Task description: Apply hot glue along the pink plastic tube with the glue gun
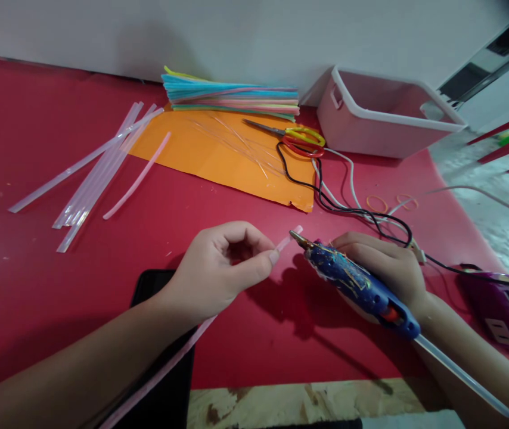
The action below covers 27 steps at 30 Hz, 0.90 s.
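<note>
Translucent glue sticks [91, 179] lie fanned on the red bench [35, 286], beyond and left of the left grip, likely spares set out of the way. Nearer that grip rests a loose pink strip [138, 179]. The left grip [227, 262] is closed in a pinch on a held pink strip [284, 243], just short of its end — probably so the tip is exposed while the fingers are clear of the nozzle [298, 239]. Beyond it lies an orange sheet [183, 149]. Right of the pinch, the nozzle overlaps the tip; contact cannot be told. The right grip [384, 265] is wrapped round the blue glue gun [353, 279] — slanted, it seems, to bring the nozzle to the strip. Beyond and right of that grip stands a pink basket [366, 131].
</note>
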Available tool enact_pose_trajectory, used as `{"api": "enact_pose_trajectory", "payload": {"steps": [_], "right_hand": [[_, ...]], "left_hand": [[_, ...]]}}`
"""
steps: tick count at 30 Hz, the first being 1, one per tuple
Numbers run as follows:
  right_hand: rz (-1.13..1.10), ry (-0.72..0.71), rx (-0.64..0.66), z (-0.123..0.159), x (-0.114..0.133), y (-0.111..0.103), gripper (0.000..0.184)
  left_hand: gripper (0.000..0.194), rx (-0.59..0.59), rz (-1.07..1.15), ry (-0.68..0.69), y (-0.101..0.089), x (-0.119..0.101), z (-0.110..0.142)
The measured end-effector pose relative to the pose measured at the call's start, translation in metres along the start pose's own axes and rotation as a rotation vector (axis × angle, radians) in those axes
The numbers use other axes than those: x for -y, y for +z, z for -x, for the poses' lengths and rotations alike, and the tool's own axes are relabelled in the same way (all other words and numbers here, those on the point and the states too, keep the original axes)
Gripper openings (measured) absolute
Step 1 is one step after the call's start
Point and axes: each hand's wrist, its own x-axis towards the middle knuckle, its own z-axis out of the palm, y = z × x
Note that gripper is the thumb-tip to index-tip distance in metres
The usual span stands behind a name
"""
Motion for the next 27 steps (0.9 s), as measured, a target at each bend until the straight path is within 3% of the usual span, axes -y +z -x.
{"api": "enact_pose_trajectory", "payload": {"steps": [18,27], "right_hand": [[-0.017,-0.037,0.021,-0.0066,0.005,-0.0027,0.008],[0.072,0.0,-0.062,-0.0034,0.0067,-0.0034,0.011]], "left_hand": [[0.014,-0.015,-0.01,0.004,0.0002,-0.0013,0.0004],[0.011,-0.025,0.01,-0.007,0.0009,-0.0021,-0.0007]]}}
